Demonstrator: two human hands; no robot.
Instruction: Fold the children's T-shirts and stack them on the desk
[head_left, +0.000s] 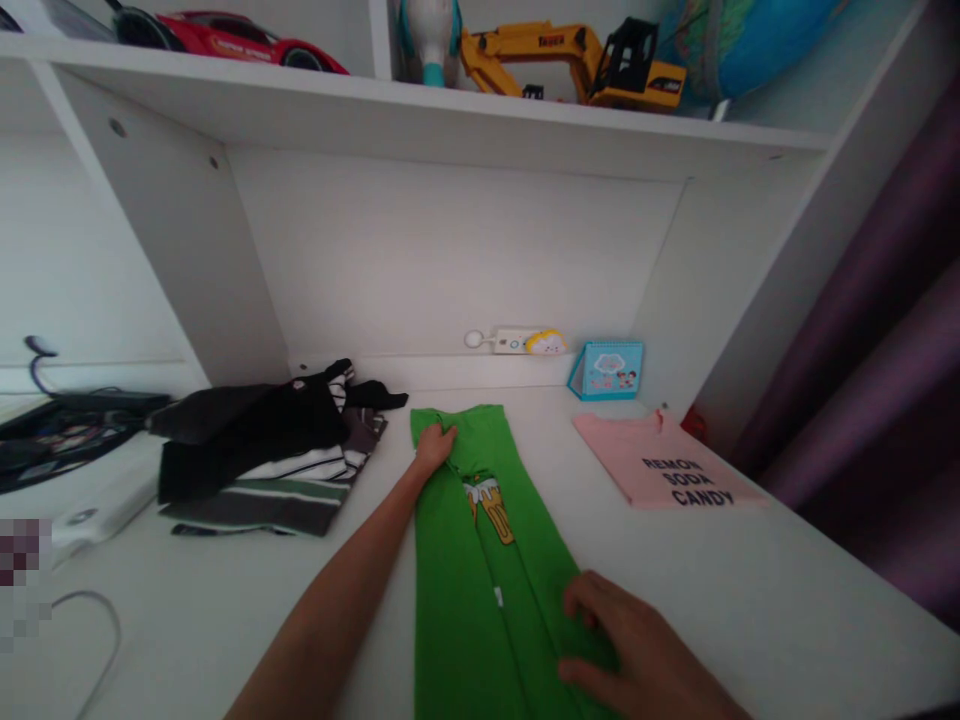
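A green shirt (480,560) with a yellow print lies lengthwise on the white desk (750,590), folded into a long narrow strip. My left hand (435,447) reaches to its far left corner, fingers curled and pinching the fabric there. My right hand (637,645) rests near the front on the shirt's right edge, fingers bent and pressing down on the cloth.
A pile of black and striped clothes (270,450) lies to the left. A folded pink shirt (664,470) with black lettering sits to the right. A small blue booklet (609,370) and a power strip (517,342) stand at the back wall. Toys line the shelf above. A purple curtain (877,380) hangs on the right.
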